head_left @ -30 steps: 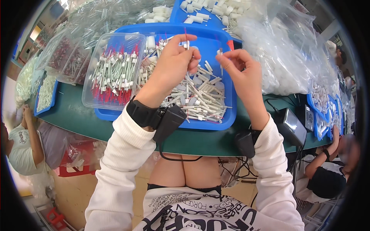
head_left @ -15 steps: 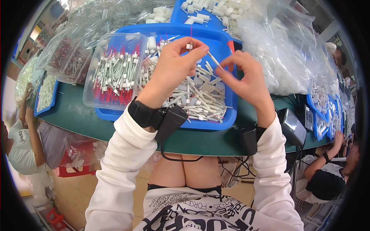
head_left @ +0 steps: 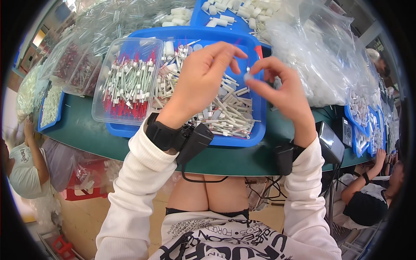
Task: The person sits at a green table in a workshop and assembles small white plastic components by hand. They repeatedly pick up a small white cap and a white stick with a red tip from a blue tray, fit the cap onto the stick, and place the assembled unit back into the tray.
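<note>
Head view: right hand (head_left: 282, 84) pinches small white piece (head_left: 248, 76) over blue tray (head_left: 229, 142). Left hand (head_left: 203, 76) near it, grip unclear.

- Your table (head_left: 225, 162) is green, its front edge running just before your knees.
- Before you on it sits a blue tray (head_left: 229, 141).
- A clear box (head_left: 96, 113) overlaps that tray's left part; you can't tell whether it touches the table.
- Behind your tray lies a second tray (head_left: 200, 14), also blue.
- To your right rests a big clear bag (head_left: 303, 65), with a screen device (head_left: 330, 141) nearer you.
- At your far left stands a narrow tray (head_left: 60, 106); at your far right, small trays (head_left: 355, 143).
</note>
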A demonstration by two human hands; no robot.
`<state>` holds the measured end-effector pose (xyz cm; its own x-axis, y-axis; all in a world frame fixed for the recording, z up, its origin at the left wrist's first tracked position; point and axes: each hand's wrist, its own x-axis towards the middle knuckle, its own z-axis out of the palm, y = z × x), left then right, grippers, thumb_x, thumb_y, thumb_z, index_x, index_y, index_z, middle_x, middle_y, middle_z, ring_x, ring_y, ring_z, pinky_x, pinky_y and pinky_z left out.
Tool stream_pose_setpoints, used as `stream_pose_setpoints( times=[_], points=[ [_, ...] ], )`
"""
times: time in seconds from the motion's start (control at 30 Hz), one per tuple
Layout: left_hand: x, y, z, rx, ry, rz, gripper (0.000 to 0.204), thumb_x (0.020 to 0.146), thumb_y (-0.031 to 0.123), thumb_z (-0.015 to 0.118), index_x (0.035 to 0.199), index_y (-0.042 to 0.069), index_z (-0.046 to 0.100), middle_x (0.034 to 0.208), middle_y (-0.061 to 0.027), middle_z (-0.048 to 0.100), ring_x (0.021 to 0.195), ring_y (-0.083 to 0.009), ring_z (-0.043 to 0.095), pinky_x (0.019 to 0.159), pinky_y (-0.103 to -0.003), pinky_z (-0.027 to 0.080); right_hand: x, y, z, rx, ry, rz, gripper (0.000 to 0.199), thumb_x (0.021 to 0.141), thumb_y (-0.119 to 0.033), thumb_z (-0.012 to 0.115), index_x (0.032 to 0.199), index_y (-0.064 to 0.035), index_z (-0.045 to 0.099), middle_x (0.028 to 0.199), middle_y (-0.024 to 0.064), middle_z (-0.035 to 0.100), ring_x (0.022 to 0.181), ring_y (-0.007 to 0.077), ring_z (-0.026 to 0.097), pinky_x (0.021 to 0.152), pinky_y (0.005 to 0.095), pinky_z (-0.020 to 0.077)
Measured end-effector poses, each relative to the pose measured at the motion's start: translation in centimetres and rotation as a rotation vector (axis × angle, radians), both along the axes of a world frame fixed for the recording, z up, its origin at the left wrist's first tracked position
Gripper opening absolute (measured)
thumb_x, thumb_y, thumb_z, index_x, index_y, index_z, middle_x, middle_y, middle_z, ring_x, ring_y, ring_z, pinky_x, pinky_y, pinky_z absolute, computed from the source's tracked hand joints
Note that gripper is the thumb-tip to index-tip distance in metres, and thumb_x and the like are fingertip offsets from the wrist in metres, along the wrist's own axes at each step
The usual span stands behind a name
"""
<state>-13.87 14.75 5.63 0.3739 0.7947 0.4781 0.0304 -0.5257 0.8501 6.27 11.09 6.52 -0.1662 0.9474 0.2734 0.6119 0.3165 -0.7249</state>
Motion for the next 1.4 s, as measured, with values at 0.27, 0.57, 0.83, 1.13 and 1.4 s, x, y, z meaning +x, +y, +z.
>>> stream_pose_setpoints(
  times=[0.27, 0.57, 0.83, 1.13, 1.4],
  points=[
    [0.2, -0.5, -0.1, 0.228, 0.194, 0.133, 0.015, 0.094, 0.014, 0.056, 0.097, 0.004, 0.066, 0.079, -0.0030, 0.068, 0.062, -0.0063, 0.055, 0.054, -0.022, 0.040, -0.5, 0.9, -0.7, 0.043, 0.781, 0.226, 0.031, 0.084, -0.003, 0.068, 0.113, 0.0034, 0.061, 0.109, 0.0113, 0.065, 0.099, 0.0176, 0.064, 0.086, 0.0283, 0.0498],
    [0.1, -1.4, 0.8, 0.367, 0.399, 0.343, 0.012, 0.086, 0.017, 0.063, 0.094, 0.010, 0.069, 0.080, -0.0036, 0.068, 0.063, -0.0172, 0.063, 0.056, -0.027, 0.047, -0.9, 0.4, -0.8, 0.007, 0.683, 0.222, 0.030, 0.084, -0.003, 0.069, 0.112, 0.0027, 0.063, 0.105, 0.0107, 0.066, 0.097, 0.0164, 0.064, 0.085, 0.0278, 0.0510],
    [0.1, -2.2, 0.5, 0.367, 0.515, 0.271, 0.027, 0.089, 0.011, 0.056, 0.115, 0.003, 0.057, 0.089, -0.0151, 0.067, 0.079, -0.0331, 0.065, 0.067, -0.036, 0.049, -1.4, 0.5, -1.1, 0.039, 0.584, 0.196, 0.027, 0.082, -0.001, 0.069, 0.108, 0.0035, 0.065, 0.101, 0.0102, 0.068, 0.093, 0.0154, 0.065, 0.086, 0.0284, 0.0510],
    [-0.8, -1.0, -0.4, 0.292, 0.573, 0.178, 0.020, 0.087, -0.002, 0.054, 0.106, -0.001, 0.059, 0.091, -0.0165, 0.068, 0.081, -0.0349, 0.064, 0.070, -0.040, 0.050, -1.2, 0.5, -1.4, 0.013, 0.561, 0.193, 0.028, 0.081, -0.001, 0.070, 0.108, 0.0046, 0.065, 0.101, 0.0112, 0.069, 0.093, 0.0160, 0.065, 0.085, 0.0281, 0.0512],
    [-0.4, -1.6, -0.4, 0.733, 0.631, 0.329, 0.007, 0.070, 0.001, 0.060, 0.077, 0.001, 0.057, 0.068, -0.0120, 0.057, 0.071, -0.0279, 0.059, 0.063, -0.036, 0.049, -0.9, 0.8, -1.9, -0.069, 0.553, 0.168, 0.023, 0.081, 0.001, 0.070, 0.103, 0.0061, 0.067, 0.098, 0.0122, 0.070, 0.089, 0.0168, 0.067, 0.082, 0.0269, 0.0534]
  ],
)
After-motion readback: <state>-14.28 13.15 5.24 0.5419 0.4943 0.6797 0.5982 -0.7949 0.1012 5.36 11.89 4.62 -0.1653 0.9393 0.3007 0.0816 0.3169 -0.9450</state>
